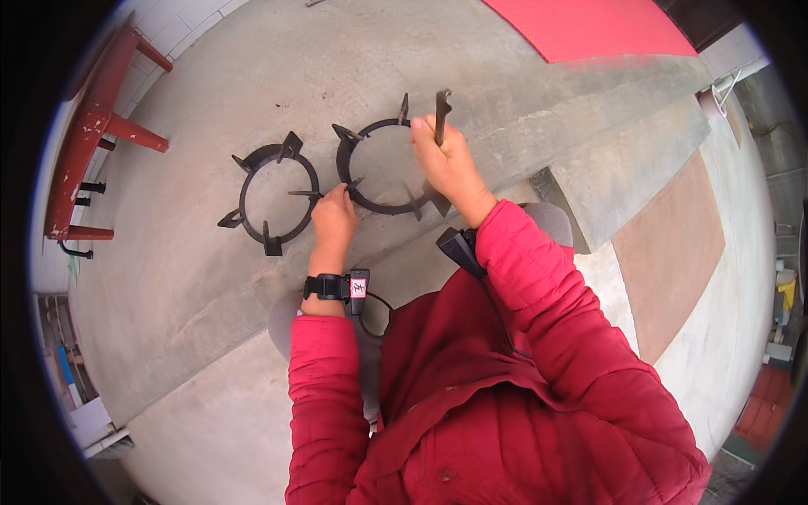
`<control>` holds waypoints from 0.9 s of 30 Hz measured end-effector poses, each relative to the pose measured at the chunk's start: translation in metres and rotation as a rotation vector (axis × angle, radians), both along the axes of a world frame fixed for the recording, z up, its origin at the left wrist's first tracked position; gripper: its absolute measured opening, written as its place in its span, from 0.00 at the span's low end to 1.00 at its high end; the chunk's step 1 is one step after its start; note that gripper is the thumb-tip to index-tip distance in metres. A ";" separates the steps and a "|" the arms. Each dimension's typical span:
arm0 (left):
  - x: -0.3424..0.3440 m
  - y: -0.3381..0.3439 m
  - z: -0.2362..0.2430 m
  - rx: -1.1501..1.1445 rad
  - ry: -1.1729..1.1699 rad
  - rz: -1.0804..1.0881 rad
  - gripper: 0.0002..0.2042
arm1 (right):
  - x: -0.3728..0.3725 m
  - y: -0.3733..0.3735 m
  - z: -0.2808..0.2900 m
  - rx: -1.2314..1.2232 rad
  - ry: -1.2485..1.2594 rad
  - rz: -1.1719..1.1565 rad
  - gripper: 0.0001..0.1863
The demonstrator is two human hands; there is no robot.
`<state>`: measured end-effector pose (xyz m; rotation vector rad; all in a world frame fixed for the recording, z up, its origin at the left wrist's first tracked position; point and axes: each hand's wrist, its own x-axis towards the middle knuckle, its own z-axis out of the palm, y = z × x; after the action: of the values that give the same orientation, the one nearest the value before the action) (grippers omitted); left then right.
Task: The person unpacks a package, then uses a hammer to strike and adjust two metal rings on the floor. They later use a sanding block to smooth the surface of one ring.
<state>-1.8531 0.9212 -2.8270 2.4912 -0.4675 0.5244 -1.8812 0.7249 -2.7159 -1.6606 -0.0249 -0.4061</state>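
Two black metal rings with angular upright prongs lie on scuffed grey concrete: smaller ring [316, 168] left of centre, larger ring [342, 160] upper centre. Right hand [452, 162], upper centre, clenched on a dark, worn metal bar [443, 109], notched at its top end. Left hand [334, 217], centre-left, fingers bunched at the larger ring's left rim; can't tell if they're pinching it. Quilted red sleeves [324, 396], smooth fabric.
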 end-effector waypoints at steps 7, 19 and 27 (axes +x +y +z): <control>0.000 -0.084 -0.011 0.054 0.097 0.003 0.08 | 0.000 -0.084 -0.024 0.058 0.143 0.011 0.15; 0.042 -0.188 -0.049 0.093 0.089 0.016 0.09 | 0.055 -0.251 -0.076 0.629 0.023 0.059 0.17; 0.076 -0.275 -0.056 0.073 0.155 0.035 0.10 | 0.108 -0.345 -0.105 0.669 0.052 -0.020 0.17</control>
<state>-1.7769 0.6462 -2.8835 2.5903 -0.3892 0.3293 -1.7732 0.3798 -2.8207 -1.0105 0.1517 -0.3374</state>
